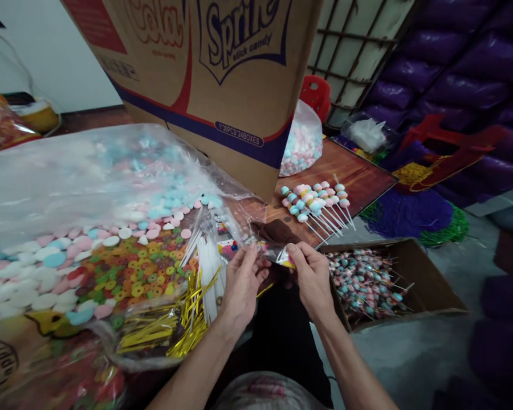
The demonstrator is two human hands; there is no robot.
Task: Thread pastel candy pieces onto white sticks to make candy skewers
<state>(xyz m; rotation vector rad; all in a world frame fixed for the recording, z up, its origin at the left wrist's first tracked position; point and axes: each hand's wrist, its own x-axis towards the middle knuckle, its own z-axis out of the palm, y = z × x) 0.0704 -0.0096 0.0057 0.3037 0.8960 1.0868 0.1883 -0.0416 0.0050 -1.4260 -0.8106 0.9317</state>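
Between my two hands a small clear plastic bag [277, 252] with printed colour on it is stretched over the table's front edge. My left hand [245, 279] pinches its left end, fingers closed. At its right end, my right hand [310, 273] grips the printed corner between thumb and fingers. Whether anything lies inside the bag I cannot tell. Just left of my left hand lie white sticks [209, 259] and gold twist ties [188, 319]. Beyond my right hand, several candy skewers [318, 202] in pink, blue and white rest on the table.
Left, ring gummies [137, 273] and pastel candy discs [34, 279] spill from a large plastic bag [47, 171]. A tall cardboard carton [239, 102] stands behind. On the right is an open box [431, 279] holding many wrapped candy sticks. Farther back are a red chair [316, 94] and purple sacks [448, 80].
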